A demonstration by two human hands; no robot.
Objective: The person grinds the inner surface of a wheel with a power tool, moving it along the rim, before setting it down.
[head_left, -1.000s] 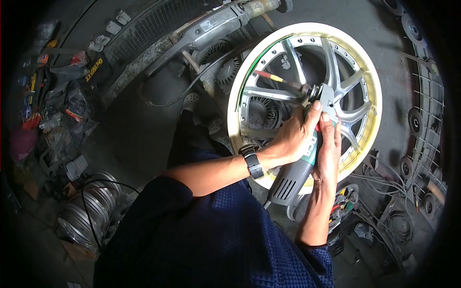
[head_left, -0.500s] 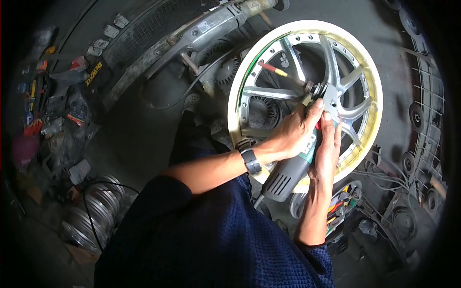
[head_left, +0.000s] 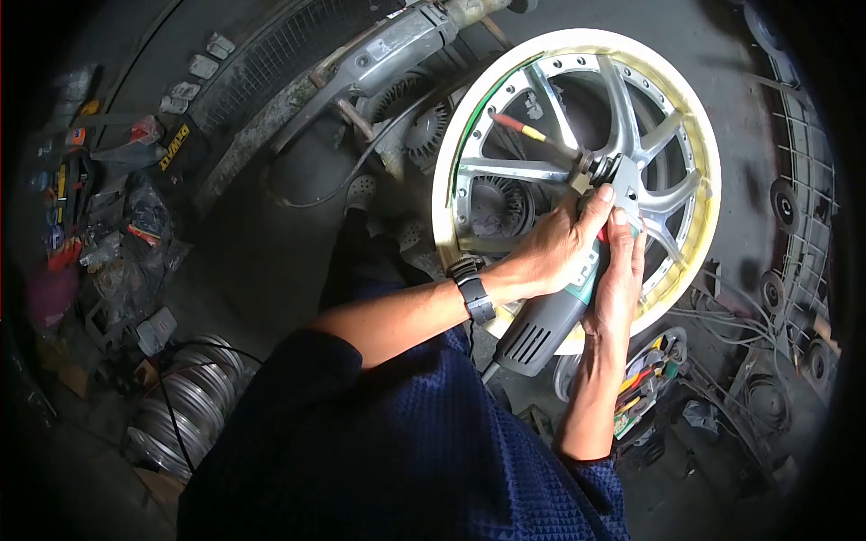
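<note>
An angle grinder (head_left: 561, 316) lies slantwise over a spoked wheel (head_left: 711, 180), its long axis running from the vented rear, near the person's body, up and rightward to the metal head. From the head a thin shaft points up and left, ending in a slender red-and-yellow piece (head_left: 519, 127) inside the rim's left side. The left hand (head_left: 561, 252) and right hand (head_left: 617, 270) are close together, both clamped around the grinder just behind its head.

The grinder's casing is ribbed grey and green plastic; the wheel's spokes (head_left: 514, 169) are smooth, shiny metal, its round rim pale yellow, with a green line along its upper left.

Compared with a second ago, the grinder leans slightly farther right and the shaft slopes more steeply; the grip is unchanged.
</note>
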